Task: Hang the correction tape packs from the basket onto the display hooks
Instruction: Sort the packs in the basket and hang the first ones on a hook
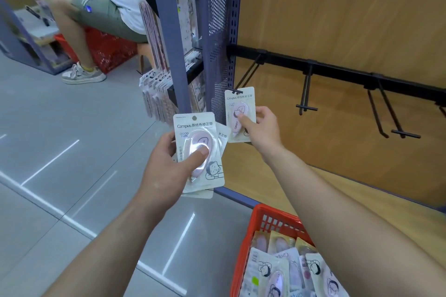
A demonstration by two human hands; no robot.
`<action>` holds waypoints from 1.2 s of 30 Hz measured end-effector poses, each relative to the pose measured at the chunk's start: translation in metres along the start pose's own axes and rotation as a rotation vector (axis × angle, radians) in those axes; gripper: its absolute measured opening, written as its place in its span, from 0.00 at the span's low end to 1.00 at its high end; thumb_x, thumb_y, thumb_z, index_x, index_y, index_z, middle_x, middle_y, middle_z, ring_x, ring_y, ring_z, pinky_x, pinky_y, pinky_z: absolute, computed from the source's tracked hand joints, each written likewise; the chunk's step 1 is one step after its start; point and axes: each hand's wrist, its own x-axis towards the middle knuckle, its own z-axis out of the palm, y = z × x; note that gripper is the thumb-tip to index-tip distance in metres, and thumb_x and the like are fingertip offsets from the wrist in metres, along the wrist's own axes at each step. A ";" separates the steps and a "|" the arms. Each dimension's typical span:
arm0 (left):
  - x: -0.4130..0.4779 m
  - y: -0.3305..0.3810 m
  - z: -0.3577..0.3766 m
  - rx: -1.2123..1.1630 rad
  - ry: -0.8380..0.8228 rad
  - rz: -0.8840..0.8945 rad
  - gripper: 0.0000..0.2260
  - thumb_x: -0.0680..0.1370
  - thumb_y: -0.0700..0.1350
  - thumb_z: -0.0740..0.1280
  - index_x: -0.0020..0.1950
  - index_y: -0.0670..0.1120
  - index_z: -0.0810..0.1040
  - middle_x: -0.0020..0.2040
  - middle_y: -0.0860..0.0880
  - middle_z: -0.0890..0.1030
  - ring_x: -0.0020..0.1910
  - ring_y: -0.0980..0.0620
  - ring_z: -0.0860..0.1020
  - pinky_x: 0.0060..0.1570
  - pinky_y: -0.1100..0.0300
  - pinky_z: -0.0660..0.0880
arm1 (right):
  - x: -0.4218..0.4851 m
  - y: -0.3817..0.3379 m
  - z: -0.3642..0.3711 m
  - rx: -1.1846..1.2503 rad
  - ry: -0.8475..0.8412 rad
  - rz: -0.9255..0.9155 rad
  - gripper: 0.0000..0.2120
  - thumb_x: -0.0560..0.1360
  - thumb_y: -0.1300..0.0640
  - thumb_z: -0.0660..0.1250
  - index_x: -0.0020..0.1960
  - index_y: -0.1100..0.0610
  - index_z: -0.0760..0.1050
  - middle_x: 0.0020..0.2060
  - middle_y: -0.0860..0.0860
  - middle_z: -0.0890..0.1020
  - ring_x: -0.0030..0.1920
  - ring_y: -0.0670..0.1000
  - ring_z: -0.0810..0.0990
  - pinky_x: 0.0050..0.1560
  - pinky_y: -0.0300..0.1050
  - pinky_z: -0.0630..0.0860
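My left hand (pixel 169 164) grips a small stack of white correction tape packs (pixel 199 132), thumb pressed on the front pack's pink blister. My right hand (pixel 261 126) pinches a single pack (pixel 241 101) by its lower part and holds it upright at the tip of the leftmost display hook (pixel 248 72), whose end shows at the pack's hanging hole. Two more black hooks (pixel 306 94) (pixel 386 111) on the same rail are bare. The red basket (pixel 263 219) at the bottom right holds several more packs (pixel 289 270).
A black rail (pixel 342 72) runs across the wooden back panel. A perforated blue upright (pixel 219 31) stands left of the hooks, with stocked shelves beyond it. A person sits on a stool at the upper left beside another red basket (pixel 108 50). Grey tiled floor lies on the left.
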 end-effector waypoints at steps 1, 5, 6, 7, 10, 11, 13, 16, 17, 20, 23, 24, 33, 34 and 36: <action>0.000 0.001 0.001 -0.007 0.001 -0.002 0.13 0.76 0.47 0.76 0.58 0.55 0.79 0.51 0.57 0.85 0.50 0.54 0.85 0.49 0.47 0.83 | 0.004 0.001 0.001 -0.048 0.005 0.019 0.14 0.78 0.53 0.73 0.59 0.55 0.75 0.53 0.51 0.85 0.51 0.51 0.85 0.55 0.55 0.82; 0.002 0.001 0.001 -0.025 0.003 -0.004 0.16 0.76 0.47 0.76 0.62 0.55 0.79 0.53 0.57 0.85 0.51 0.55 0.85 0.49 0.48 0.83 | -0.005 0.001 -0.003 -0.297 0.057 0.089 0.32 0.77 0.46 0.72 0.75 0.56 0.65 0.67 0.51 0.76 0.63 0.54 0.77 0.61 0.51 0.75; 0.003 0.001 0.001 -0.033 0.001 -0.009 0.17 0.76 0.47 0.76 0.62 0.55 0.78 0.54 0.56 0.85 0.51 0.55 0.85 0.50 0.47 0.83 | -0.018 -0.002 -0.005 -0.279 0.087 0.067 0.31 0.77 0.44 0.72 0.75 0.55 0.66 0.65 0.50 0.76 0.63 0.53 0.76 0.62 0.51 0.75; 0.004 0.001 0.002 -0.042 -0.001 -0.013 0.17 0.76 0.46 0.76 0.63 0.54 0.78 0.54 0.56 0.85 0.51 0.54 0.85 0.50 0.47 0.83 | -0.032 -0.005 -0.008 -0.212 0.092 0.038 0.26 0.78 0.45 0.71 0.72 0.53 0.70 0.62 0.48 0.78 0.62 0.52 0.77 0.61 0.50 0.76; 0.006 0.000 0.003 -0.054 -0.010 -0.019 0.20 0.74 0.48 0.78 0.64 0.53 0.78 0.57 0.54 0.85 0.54 0.52 0.85 0.53 0.46 0.83 | -0.082 -0.014 -0.011 0.051 -0.132 0.041 0.07 0.82 0.52 0.67 0.56 0.54 0.79 0.51 0.53 0.84 0.50 0.52 0.84 0.49 0.50 0.80; 0.006 0.001 0.004 -0.060 -0.015 -0.022 0.22 0.73 0.50 0.79 0.65 0.53 0.78 0.57 0.54 0.85 0.54 0.51 0.85 0.53 0.46 0.82 | -0.096 -0.016 -0.011 0.082 -0.240 0.056 0.07 0.82 0.52 0.67 0.55 0.55 0.80 0.50 0.54 0.85 0.47 0.53 0.84 0.45 0.50 0.81; 0.005 0.001 0.007 -0.065 -0.033 -0.017 0.24 0.70 0.51 0.79 0.65 0.52 0.78 0.57 0.53 0.85 0.54 0.51 0.85 0.54 0.46 0.82 | -0.113 -0.017 -0.010 0.072 -0.379 0.055 0.10 0.81 0.51 0.68 0.55 0.57 0.80 0.49 0.56 0.83 0.45 0.51 0.83 0.43 0.49 0.83; 0.001 0.001 0.013 -0.069 -0.059 -0.016 0.18 0.76 0.45 0.76 0.64 0.50 0.78 0.55 0.52 0.86 0.53 0.51 0.85 0.54 0.49 0.82 | -0.121 -0.018 -0.007 0.052 -0.404 0.031 0.12 0.78 0.52 0.74 0.54 0.59 0.78 0.47 0.58 0.83 0.45 0.51 0.84 0.45 0.50 0.83; 0.000 0.000 0.015 -0.076 -0.065 -0.016 0.17 0.77 0.44 0.75 0.64 0.50 0.77 0.55 0.51 0.86 0.53 0.51 0.85 0.52 0.51 0.82 | -0.122 -0.019 -0.007 0.059 -0.387 0.023 0.12 0.76 0.54 0.76 0.54 0.60 0.79 0.48 0.60 0.84 0.45 0.53 0.84 0.47 0.51 0.83; -0.002 0.004 0.019 -0.094 -0.103 0.000 0.22 0.73 0.50 0.77 0.65 0.50 0.77 0.57 0.51 0.85 0.53 0.51 0.85 0.45 0.57 0.81 | -0.121 -0.021 -0.011 0.081 -0.360 -0.005 0.10 0.75 0.59 0.77 0.52 0.62 0.80 0.48 0.62 0.85 0.45 0.55 0.85 0.51 0.55 0.83; -0.004 0.009 0.022 -0.109 -0.103 -0.008 0.18 0.76 0.52 0.75 0.64 0.53 0.77 0.54 0.53 0.86 0.52 0.51 0.86 0.44 0.58 0.81 | -0.122 -0.025 -0.015 0.142 -0.328 0.015 0.12 0.77 0.59 0.75 0.55 0.65 0.77 0.47 0.59 0.87 0.45 0.57 0.86 0.51 0.55 0.83; -0.003 0.009 0.022 -0.116 -0.102 -0.019 0.14 0.79 0.52 0.73 0.63 0.54 0.78 0.54 0.54 0.86 0.53 0.50 0.85 0.47 0.54 0.81 | -0.122 -0.026 -0.016 0.168 -0.310 0.024 0.13 0.78 0.59 0.73 0.56 0.65 0.76 0.46 0.59 0.87 0.46 0.57 0.86 0.49 0.53 0.84; 0.004 0.005 0.006 0.003 -0.032 0.034 0.18 0.81 0.42 0.70 0.69 0.54 0.76 0.57 0.54 0.85 0.56 0.51 0.84 0.52 0.52 0.81 | -0.111 -0.023 -0.020 0.371 -0.214 0.130 0.06 0.80 0.60 0.70 0.55 0.59 0.74 0.44 0.51 0.86 0.46 0.54 0.88 0.39 0.51 0.86; 0.006 0.005 0.003 0.018 -0.017 0.041 0.18 0.80 0.42 0.71 0.69 0.54 0.76 0.58 0.54 0.85 0.57 0.50 0.83 0.56 0.49 0.80 | -0.107 -0.021 -0.023 0.358 -0.174 0.135 0.07 0.80 0.61 0.70 0.56 0.59 0.75 0.45 0.52 0.87 0.45 0.54 0.88 0.38 0.50 0.86; 0.007 0.004 -0.002 0.033 0.005 0.046 0.18 0.80 0.42 0.71 0.68 0.54 0.76 0.57 0.56 0.84 0.57 0.52 0.83 0.58 0.48 0.80 | -0.097 -0.016 -0.028 0.296 -0.100 0.125 0.09 0.80 0.61 0.70 0.58 0.59 0.74 0.48 0.53 0.87 0.44 0.52 0.88 0.38 0.49 0.85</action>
